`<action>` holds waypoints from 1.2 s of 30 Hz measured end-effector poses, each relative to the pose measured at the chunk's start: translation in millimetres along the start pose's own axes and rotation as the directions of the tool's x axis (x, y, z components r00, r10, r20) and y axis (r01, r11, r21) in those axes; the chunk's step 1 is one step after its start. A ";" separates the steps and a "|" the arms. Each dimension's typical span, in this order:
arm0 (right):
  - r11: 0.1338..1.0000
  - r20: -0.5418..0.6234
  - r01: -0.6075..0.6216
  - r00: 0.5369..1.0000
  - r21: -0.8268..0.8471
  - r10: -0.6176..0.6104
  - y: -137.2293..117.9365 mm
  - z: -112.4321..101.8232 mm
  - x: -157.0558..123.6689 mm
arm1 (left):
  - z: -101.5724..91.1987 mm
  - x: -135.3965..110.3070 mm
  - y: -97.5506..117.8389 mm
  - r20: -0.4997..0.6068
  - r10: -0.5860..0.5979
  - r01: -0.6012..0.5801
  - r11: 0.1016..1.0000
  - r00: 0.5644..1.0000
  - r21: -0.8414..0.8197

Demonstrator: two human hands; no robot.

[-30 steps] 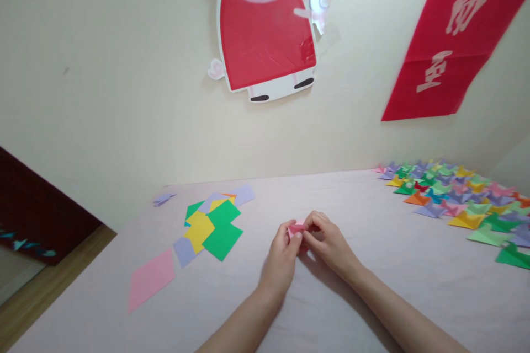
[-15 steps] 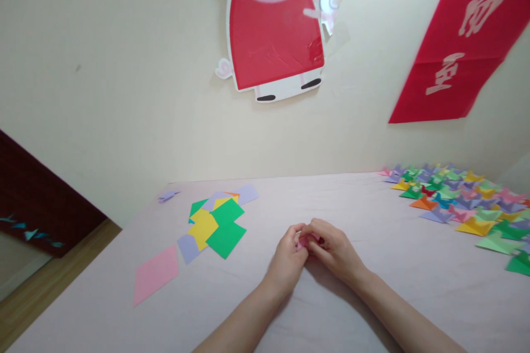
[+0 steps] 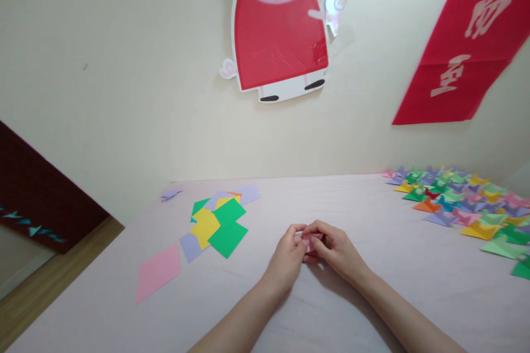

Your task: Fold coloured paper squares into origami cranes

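Between my two hands is a small pink piece of folded paper [image 3: 313,243], partly covered by fingers. My left hand [image 3: 289,251] grips its left side, thumb and fingers closed on it. From the right, my right hand [image 3: 334,247] pinches the same paper, its thumb lying across the front. Both hands are close together, low over the pale tablecloth [image 3: 265,309]. The exact shape of the folds is too small and too covered to make out.
Loose square sheets lie to the left: pink [image 3: 158,273], green [image 3: 228,238], yellow [image 3: 205,227] and purple [image 3: 191,248]. A small folded purple paper [image 3: 170,195] sits behind them. Rows of folded paper figures [image 3: 480,230] fill the right side. The wall [image 3: 165,94] rises behind the table.
My right thumb and fingers have shifted on the pink paper, and more of it shows between my hands. The whole view has shifted slightly.
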State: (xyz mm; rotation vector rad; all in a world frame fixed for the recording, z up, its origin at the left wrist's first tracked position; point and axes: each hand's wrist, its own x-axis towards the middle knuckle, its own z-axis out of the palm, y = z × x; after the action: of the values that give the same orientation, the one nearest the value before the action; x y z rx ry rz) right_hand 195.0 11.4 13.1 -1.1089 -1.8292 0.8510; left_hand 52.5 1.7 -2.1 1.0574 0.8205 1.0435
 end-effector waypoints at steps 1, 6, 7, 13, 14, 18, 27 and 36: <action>1.000 -0.005 -0.012 1.000 0.006 0.012 -0.8 0.4 -0.3 | -0.4 0.5 -1.3 0.003 0.006 -0.006 1.000 1.000 0.024; 0.999 -0.028 -0.053 0.998 0.002 0.053 -2.6 1.8 -1.3 | -5.3 -2.0 11.5 0.001 0.012 -0.012 0.908 1.000 0.420; 0.999 -0.030 -0.054 0.998 -0.009 0.053 -2.3 2.2 -1.3 | -5.7 -4.4 17.0 -0.015 0.046 -0.031 0.850 0.999 0.526; 0.991 -0.033 -0.074 0.997 -0.108 0.071 1.8 8.4 -0.8 | 4.6 -34.0 20.3 0.073 0.270 -0.055 -0.072 0.960 0.996; 0.990 -0.027 -0.076 0.997 -0.122 0.073 2.1 9.8 -0.4 | 6.2 -39.5 14.0 0.102 0.241 -0.070 -0.137 0.965 0.988; 0.974 -0.012 -0.082 0.997 -0.212 0.082 1.9 13.7 1.5 | 6.2 -52.1 -11.9 0.155 0.154 -0.121 -0.207 0.976 0.971; 0.925 -0.006 -0.071 0.997 -0.372 0.074 12.4 6.6 4.1 | 0.5 -49.4 -7.6 0.179 0.087 -0.165 -0.142 0.980 0.976; 0.885 -0.033 0.005 0.999 -0.466 -0.023 20.1 9.9 3.1 | 2.4 -48.3 0.2 0.217 0.085 -0.206 -0.125 0.972 0.971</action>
State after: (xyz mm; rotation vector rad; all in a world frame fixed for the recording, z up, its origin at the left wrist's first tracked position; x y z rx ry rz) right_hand 192.6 20.7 -7.5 -1.3911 -2.0666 0.3764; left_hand 39.7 -44.7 1.1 2.6062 1.5297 0.2712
